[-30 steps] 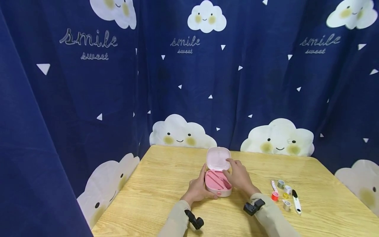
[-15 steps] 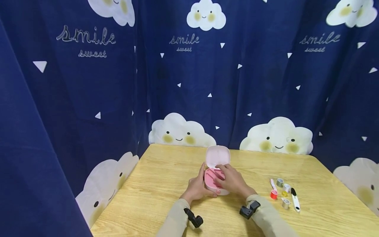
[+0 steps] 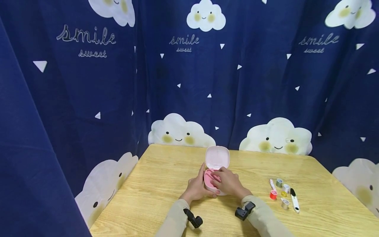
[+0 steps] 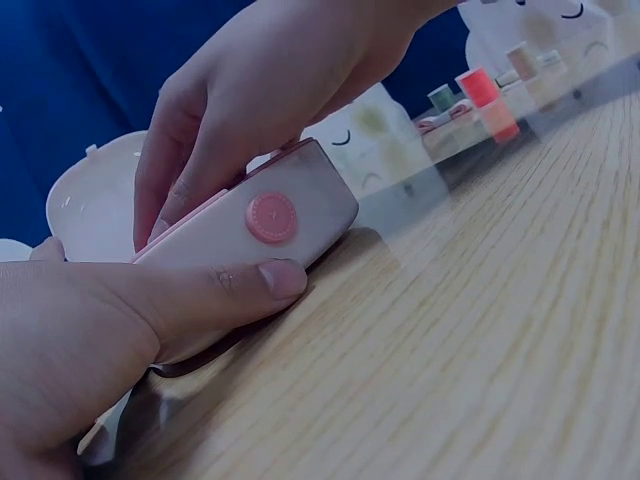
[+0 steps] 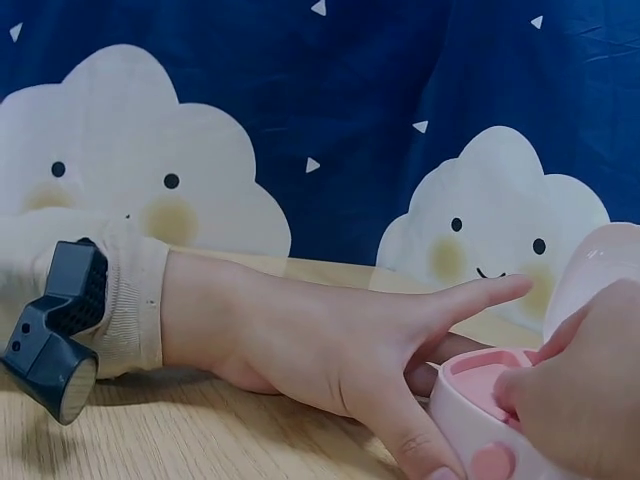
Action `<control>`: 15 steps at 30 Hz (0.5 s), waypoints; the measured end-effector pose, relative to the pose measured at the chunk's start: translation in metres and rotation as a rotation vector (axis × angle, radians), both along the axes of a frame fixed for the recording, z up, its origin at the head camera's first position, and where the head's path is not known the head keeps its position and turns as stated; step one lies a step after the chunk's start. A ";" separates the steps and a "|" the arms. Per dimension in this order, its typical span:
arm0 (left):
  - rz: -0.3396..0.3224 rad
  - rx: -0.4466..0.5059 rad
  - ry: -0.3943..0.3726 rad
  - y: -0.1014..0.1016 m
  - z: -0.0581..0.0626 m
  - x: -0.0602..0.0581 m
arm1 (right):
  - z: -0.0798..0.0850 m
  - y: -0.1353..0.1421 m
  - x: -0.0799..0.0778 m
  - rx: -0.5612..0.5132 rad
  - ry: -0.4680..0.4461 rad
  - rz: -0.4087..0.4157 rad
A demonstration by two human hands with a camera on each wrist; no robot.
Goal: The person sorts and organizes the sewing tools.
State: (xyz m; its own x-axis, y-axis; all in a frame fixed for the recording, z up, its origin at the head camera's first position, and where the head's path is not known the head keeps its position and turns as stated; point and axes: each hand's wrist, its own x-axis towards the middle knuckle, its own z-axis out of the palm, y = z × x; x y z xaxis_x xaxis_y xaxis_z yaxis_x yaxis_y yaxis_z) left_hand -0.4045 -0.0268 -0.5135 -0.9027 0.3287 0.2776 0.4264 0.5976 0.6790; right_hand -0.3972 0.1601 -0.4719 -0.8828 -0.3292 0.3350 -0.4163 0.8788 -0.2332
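Note:
A small white box (image 4: pixel 325 200) with a pink round button (image 4: pixel 271 217) stands on the wooden table, its pale lid (image 3: pixel 217 157) raised at the back. My left hand (image 3: pixel 196 187) grips the box from the left, thumb along the front wall below the button and fingers around the far side. Inside the box sits a pink slotted tray (image 3: pixel 208 178). Reaching over from the right, my right hand (image 3: pixel 230 182) has its thumb and fingers curled down into the tray's slots, pinching the part between them. The hand covers the tray's right half in the head view.
On the table's right lie a red spool (image 3: pixel 273 195), a grey-green spool (image 3: pixel 279 183), a beige spool (image 3: pixel 285 203) and other small spools. Beside them are a slim black-and-white tool (image 3: pixel 294 200) and a narrow pale strip (image 3: pixel 272 185). A blue curtain (image 3: pixel 189 79) hangs behind the table.
My right hand has come off the lid and tray edge, moved left and down, and curled its fingers into the pink tray. The left hand keeps its hold on the box.

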 end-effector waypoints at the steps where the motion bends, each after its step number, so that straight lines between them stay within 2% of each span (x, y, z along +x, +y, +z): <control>1: -0.002 -0.002 0.003 0.000 0.000 0.000 | 0.000 0.000 0.000 0.001 0.004 -0.001; 8: -0.020 0.002 0.041 0.001 -0.002 -0.003 | -0.002 -0.002 0.002 -0.010 0.017 -0.015; 15: -0.034 0.001 0.033 0.000 0.001 -0.001 | -0.002 -0.002 0.004 0.003 0.013 -0.007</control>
